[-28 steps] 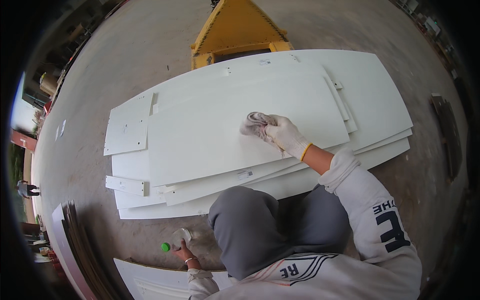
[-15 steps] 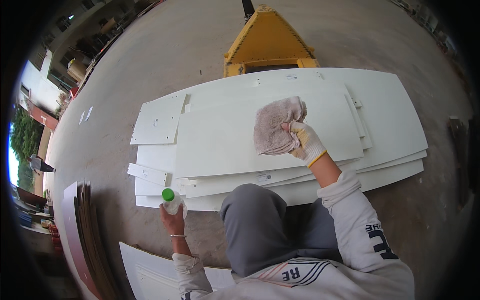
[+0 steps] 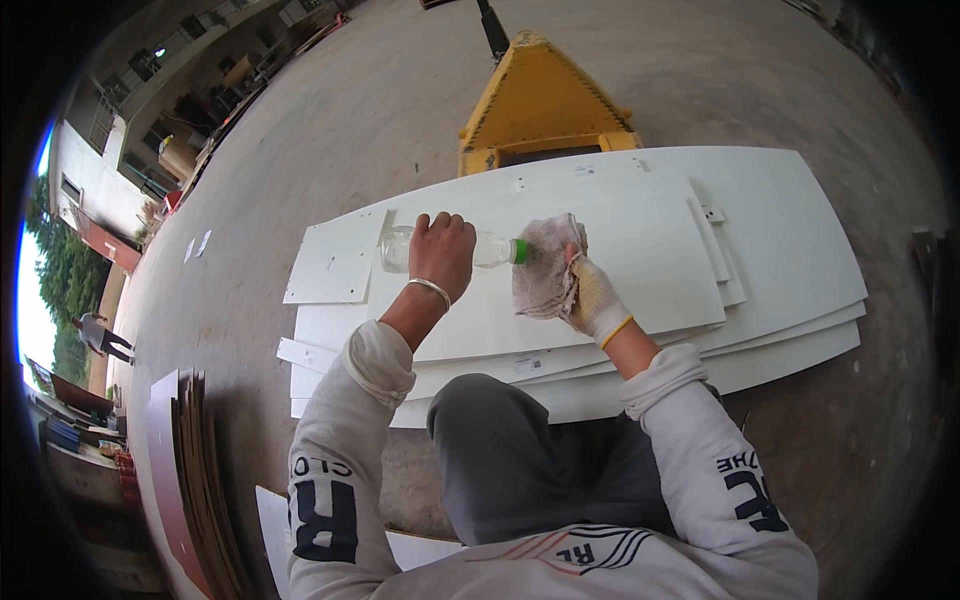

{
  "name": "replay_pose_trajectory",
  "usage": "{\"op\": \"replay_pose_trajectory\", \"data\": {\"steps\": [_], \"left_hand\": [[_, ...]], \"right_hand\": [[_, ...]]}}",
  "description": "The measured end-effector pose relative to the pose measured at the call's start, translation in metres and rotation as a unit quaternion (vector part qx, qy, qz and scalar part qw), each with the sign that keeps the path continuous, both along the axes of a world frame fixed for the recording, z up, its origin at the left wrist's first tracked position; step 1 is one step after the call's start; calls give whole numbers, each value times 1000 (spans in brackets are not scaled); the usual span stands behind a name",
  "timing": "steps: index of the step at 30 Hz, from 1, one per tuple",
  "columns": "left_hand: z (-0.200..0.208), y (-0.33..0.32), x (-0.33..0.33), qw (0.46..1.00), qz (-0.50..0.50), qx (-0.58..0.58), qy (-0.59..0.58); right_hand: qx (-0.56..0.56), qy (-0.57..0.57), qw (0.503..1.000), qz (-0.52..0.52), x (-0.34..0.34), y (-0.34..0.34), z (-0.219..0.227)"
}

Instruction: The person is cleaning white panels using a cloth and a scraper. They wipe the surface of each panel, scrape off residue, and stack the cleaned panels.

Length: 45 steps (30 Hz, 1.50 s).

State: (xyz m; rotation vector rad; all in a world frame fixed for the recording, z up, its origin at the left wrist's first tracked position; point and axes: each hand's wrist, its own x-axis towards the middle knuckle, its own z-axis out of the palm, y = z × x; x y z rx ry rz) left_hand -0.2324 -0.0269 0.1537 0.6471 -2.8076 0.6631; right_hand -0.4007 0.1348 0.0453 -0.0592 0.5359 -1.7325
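My bare left hand (image 3: 443,257) is wrapped round a clear plastic bottle (image 3: 397,250) with a green cap. The bottle lies on its side in my grip, its cap pointing right and meeting a greyish-pink cloth (image 3: 545,285). In a white knitted glove with a yellow cuff, my right hand (image 3: 597,297) grips the right edge of that folded cloth, its thumb on top. Both hands are over a stack of white panels (image 3: 640,240). Whether any liquid is in the bottle I cannot tell.
Beyond the stack stands a yellow pallet jack (image 3: 545,95) with a dark handle. Smaller white panels (image 3: 335,262) lie at the stack's left end. More boards (image 3: 190,470) lean together on the lower left. A person (image 3: 103,335) is far off at the left.
My left hand has swung up and to the right with the bottle, tipping it sideways until its cap meets the cloth. The cloth is slightly lower, still in my right hand.
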Motion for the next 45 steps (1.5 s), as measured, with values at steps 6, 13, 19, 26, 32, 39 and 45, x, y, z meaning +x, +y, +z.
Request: {"op": "replay_pose_trajectory", "data": {"steps": [6,13,19,26,32,39,45], "left_hand": [[37,14,-30,999,-32,-43,4],[24,-12,-8,999,-14,-48,-9],[1,1,-15,999,-31,35,24],[-114,-67,16,772,171,456,409],[-158,-101,38,679,99,519,510],[-203,-43,28,887,261,341,171],[-217,-60,84,936,253,242,37]], "right_hand": [[-79,-33,996,-17,-14,-1,-5],[-101,-65,993,-6,-7,-6,1],[-122,-82,989,-23,-12,0,10],[-19,-52,989,-134,-57,20,30],[141,630,749,-145,-142,114,-29],[72,951,272,126,-62,129,-75],[378,879,283,-62,-103,212,-88]]}}
